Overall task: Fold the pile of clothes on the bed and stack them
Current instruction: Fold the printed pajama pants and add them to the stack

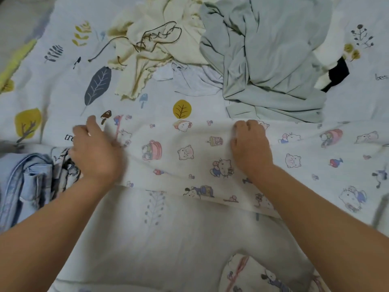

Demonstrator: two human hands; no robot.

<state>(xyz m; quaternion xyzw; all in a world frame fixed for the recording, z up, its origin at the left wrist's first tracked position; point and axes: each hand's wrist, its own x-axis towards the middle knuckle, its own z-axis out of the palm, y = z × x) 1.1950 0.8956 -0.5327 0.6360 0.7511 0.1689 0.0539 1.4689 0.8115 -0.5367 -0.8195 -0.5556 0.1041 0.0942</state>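
Left hand: blurred, at the left end of the cartoon-print garment; fingers bent onto the cloth, but I cannot tell if they pinch it.
Right hand: on the upper edge of the same garment, fingers curled over the fold and gripping it.
Cartoon-print garment: spread across the bed sheet, in front of the person.
Folded denim stack: just left of the garment.
Cream top: crumpled, beyond the garment.
Pale green garment: crumpled, beyond the garment, right of the cream top.
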